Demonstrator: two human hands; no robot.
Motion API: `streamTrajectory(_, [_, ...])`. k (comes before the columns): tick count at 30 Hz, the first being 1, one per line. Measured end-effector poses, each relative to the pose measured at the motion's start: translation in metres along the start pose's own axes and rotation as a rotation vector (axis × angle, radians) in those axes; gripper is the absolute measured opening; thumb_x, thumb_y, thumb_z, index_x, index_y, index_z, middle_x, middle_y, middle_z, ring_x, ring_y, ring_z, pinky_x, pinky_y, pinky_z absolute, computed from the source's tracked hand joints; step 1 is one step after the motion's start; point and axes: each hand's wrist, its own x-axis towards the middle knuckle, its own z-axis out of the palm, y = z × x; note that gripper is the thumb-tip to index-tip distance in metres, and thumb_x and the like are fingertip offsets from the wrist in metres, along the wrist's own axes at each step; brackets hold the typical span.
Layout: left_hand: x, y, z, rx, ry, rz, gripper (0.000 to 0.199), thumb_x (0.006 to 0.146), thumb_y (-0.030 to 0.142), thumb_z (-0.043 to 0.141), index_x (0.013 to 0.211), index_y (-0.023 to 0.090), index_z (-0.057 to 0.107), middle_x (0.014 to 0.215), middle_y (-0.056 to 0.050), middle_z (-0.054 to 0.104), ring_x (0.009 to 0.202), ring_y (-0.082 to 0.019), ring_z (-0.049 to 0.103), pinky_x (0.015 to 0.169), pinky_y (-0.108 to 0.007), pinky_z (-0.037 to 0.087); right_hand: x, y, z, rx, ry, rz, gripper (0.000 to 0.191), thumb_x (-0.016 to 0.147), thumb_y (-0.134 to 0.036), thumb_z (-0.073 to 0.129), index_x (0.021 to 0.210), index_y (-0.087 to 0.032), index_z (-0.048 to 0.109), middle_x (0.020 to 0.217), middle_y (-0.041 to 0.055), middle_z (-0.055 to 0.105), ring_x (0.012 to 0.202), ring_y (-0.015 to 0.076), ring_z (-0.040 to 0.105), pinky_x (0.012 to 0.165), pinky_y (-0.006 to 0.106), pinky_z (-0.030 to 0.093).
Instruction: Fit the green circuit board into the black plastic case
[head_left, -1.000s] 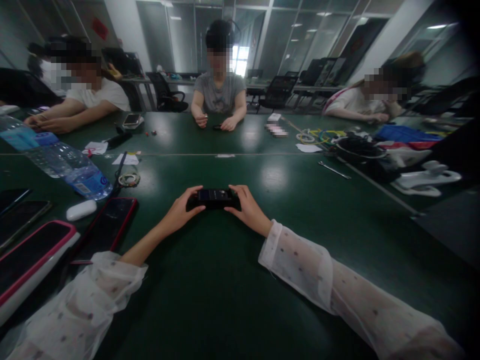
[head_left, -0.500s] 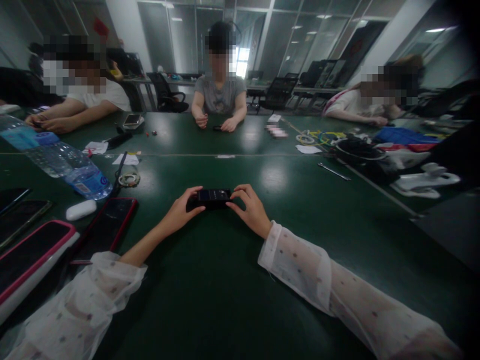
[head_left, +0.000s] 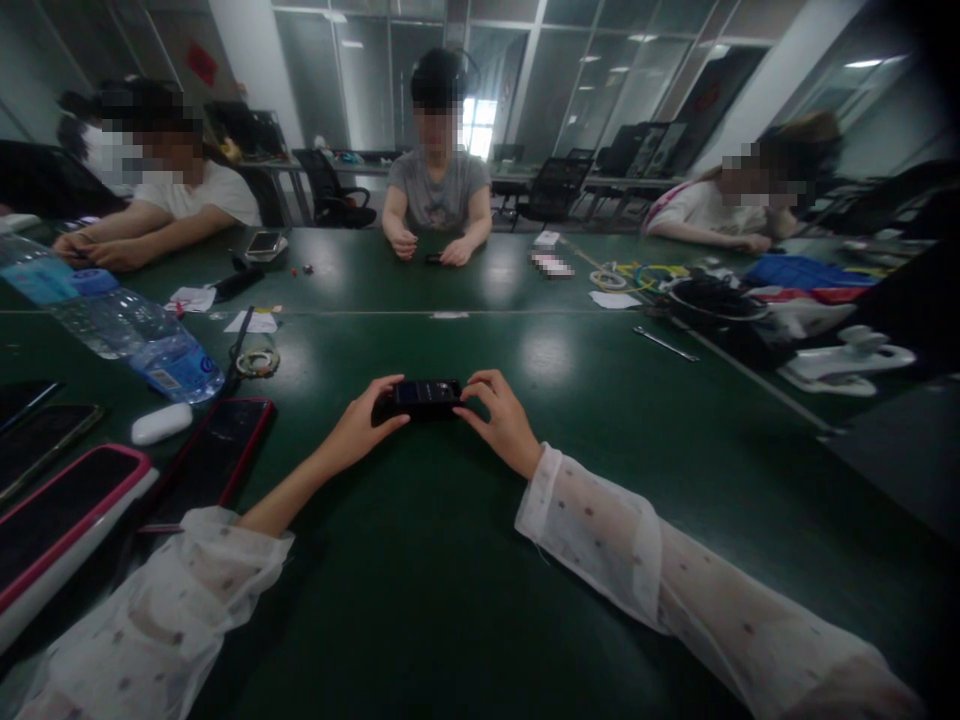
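Observation:
A small black device (head_left: 426, 396) with a dark screen, faint marks lit on it, sits on the green table (head_left: 420, 560) in the middle of the view. My left hand (head_left: 366, 420) grips its left end between thumb and fingers. At the right end, my right hand (head_left: 496, 415) holds it the same way, with thumb and fingertips at the edge. Both forearms come in from below in sheer white sleeves with dark dots. The underside of the device is hidden.
On the left lie a red-edged phone (head_left: 214, 460), a white case (head_left: 161, 424), a pink-framed phone (head_left: 71, 510) and water bottles (head_left: 169, 350). A wrench (head_left: 665, 343) and a cable pile (head_left: 712, 295) lie right. Several people sit opposite.
The camera view has shifted very slightly. The person at the far left has turned their head a little. Both my hands keep their hold on the black device.

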Motion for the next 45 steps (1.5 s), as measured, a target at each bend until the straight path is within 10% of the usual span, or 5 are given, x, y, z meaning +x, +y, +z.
streamTrajectory(11, [0.0, 0.002, 0.001, -0.019, 0.012, 0.025, 0.06, 0.084, 0.036, 0.062, 0.138, 0.029, 0.036, 0.134, -0.011, 0.053, 0.123, -0.028, 0.053, 0.103, -0.051, 0.041, 0.001, 0.002, 0.001, 0.103, 0.03, 0.046, 0.041, 0.085, -0.028, 0.063, 0.123, -0.026, 0.048, 0.118, 0.0095, 0.053, 0.11, 0.0265, 0.057, 0.091, 0.048, 0.052])
streamTrajectory(24, [0.0, -0.001, 0.0, -0.036, -0.011, 0.055, 0.063, 0.082, 0.035, 0.065, 0.139, 0.029, 0.036, 0.133, -0.01, 0.054, 0.123, -0.028, 0.053, 0.103, -0.05, 0.042, 0.003, 0.011, 0.004, 0.389, -0.242, 0.068, 0.076, 0.081, -0.027, 0.069, 0.145, -0.032, 0.028, 0.14, 0.0088, 0.046, 0.13, 0.0244, 0.047, 0.108, 0.051, 0.039])
streamTrajectory(45, [0.002, -0.015, 0.003, 0.038, -0.003, 0.031, 0.063, 0.081, 0.036, 0.065, 0.138, 0.024, 0.039, 0.127, -0.012, 0.058, 0.119, -0.028, 0.055, 0.101, -0.051, 0.042, 0.005, 0.01, 0.004, 0.521, -0.078, 0.139, 0.052, 0.076, -0.029, 0.073, 0.122, -0.027, 0.05, 0.122, 0.006, 0.057, 0.113, 0.0241, 0.058, 0.099, 0.046, 0.048])
